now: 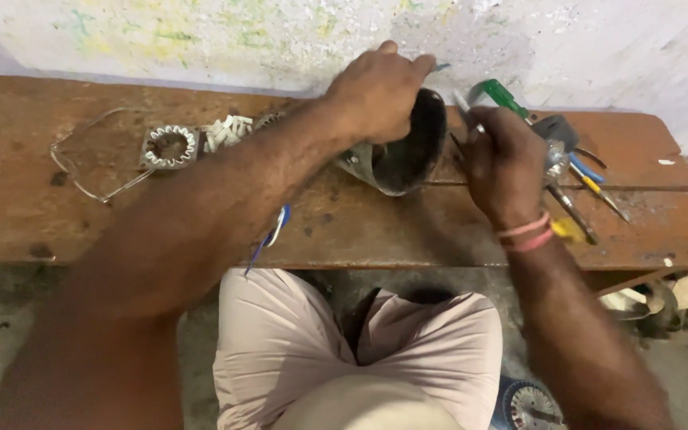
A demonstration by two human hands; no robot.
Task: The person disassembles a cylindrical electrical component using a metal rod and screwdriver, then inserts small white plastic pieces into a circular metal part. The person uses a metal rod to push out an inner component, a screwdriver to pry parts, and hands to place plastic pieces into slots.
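Dark round metal housing (408, 151), tilted on its side, open hollow facing up; on wooden bench

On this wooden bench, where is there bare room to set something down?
Bare wood lies on the bench left of the wire loop, and along the front edge below the black housing. Crowded: the tool pile beside the right hand, and around the toothed ring.

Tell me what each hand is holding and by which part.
Left hand grips the dark round housing over its top rim. Right hand holds a thin metal tool by its lower shaft.
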